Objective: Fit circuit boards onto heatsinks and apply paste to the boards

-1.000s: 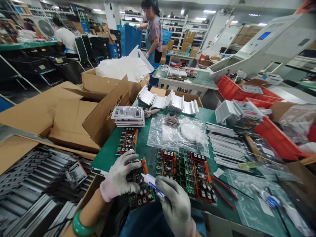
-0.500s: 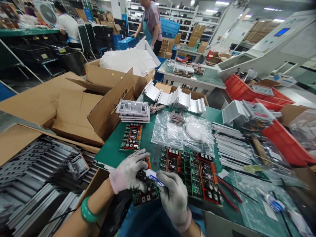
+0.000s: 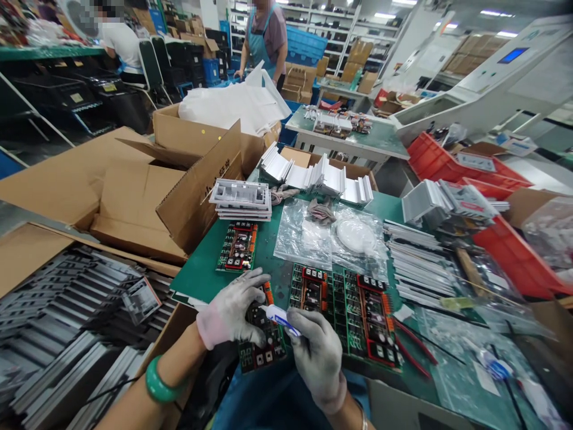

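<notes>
White squeeze tube [image 3: 282, 319], probably soft, is pinched by the right hand [image 3: 317, 353] over the circuit board [image 3: 272, 344], likely fragile, best edge-held, touched by the left hand [image 3: 230, 312], whose grip is unclear

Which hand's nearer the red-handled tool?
Right. Right hand is left of the red-handled tool, a circuit board between; left hand is farther left, at another board.

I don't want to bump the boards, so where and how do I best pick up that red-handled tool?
Probably by the red handles, coming from the near right: they splay that way, away from the circuit board beside the tool's other end. The right hand holds a white tube, so it would need freeing first.
</notes>
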A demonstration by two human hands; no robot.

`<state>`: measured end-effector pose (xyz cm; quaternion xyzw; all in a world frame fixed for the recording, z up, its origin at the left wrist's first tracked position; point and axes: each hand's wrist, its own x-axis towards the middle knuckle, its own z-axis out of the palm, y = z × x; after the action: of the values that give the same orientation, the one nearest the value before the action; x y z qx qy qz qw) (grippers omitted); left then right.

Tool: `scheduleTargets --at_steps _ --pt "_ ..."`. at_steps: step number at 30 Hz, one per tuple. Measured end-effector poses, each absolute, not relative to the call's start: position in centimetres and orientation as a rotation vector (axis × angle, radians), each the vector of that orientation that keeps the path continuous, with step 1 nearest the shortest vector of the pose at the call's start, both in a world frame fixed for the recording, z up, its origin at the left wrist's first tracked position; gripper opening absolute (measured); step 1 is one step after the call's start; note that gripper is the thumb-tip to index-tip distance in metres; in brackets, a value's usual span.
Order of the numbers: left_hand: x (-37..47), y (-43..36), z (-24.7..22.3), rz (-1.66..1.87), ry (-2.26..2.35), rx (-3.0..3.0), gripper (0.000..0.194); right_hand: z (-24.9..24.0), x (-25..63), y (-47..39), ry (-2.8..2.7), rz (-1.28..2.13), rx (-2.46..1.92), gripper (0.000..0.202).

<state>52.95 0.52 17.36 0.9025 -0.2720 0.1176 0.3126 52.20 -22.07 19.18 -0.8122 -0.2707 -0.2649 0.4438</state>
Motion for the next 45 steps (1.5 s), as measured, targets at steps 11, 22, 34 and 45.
scheduleTargets --at_steps 11,22,34,45 --pt "50.9 0.7 18.1 0.343 -0.685 2.470 0.090 20.0 50.5 -23.9 -0.661 -0.625 -1.900 0.016" --pt "49.8 -0.9 17.8 0.266 -0.734 2.473 0.074 19.4 50.6 -23.1 -0.707 -0.636 -1.972 0.018" --pt "50.1 -0.8 18.2 0.189 -0.741 2.492 0.068 18.5 50.6 -23.1 -0.674 -0.645 -1.968 0.017" --pt "48.3 -0.8 17.8 0.521 -0.734 2.532 0.082 18.7 51.1 -22.8 -0.660 -0.689 -1.948 0.015"
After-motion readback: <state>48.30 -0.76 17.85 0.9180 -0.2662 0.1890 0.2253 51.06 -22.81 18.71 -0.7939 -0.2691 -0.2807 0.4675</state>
